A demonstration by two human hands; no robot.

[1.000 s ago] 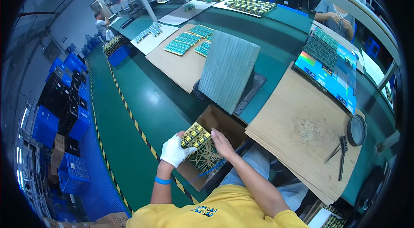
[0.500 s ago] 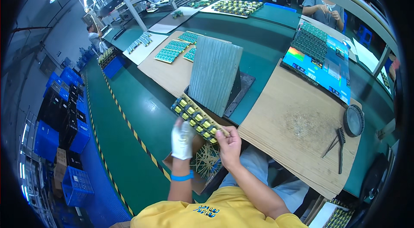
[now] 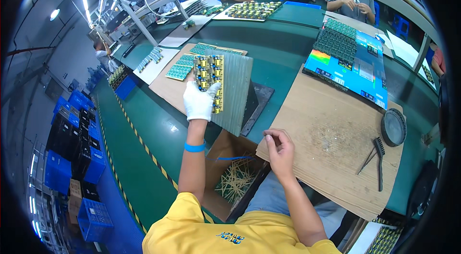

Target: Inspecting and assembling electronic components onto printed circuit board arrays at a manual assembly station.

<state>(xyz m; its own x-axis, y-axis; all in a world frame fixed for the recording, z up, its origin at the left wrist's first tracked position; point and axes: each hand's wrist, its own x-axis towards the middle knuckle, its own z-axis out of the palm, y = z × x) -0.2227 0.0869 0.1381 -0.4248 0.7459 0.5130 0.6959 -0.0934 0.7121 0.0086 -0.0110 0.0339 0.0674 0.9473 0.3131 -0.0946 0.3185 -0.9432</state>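
Observation:
My left hand, in a white glove, grips a circuit board panel with rows of yellow and dark components. It holds the panel upright by its lower part, in front of a grey-green ridged block; whether the two touch I cannot tell. Bare and loosely curled, my right hand hovers by the near left edge of the cardboard sheets, with no object showing in its fingers. Below, between my arms, a cardboard box holds many thin pale strips.
Green board panels lie behind the block. On the right are a round dark dish, a black brush and a blue printed box bearing dark boards. A person works across the bench; blue crates line the left.
My left hand has carried the circuit board panel up and away, turning it upright before the ridged block. My right hand has let go of the panel and moved right to the cardboard's edge.

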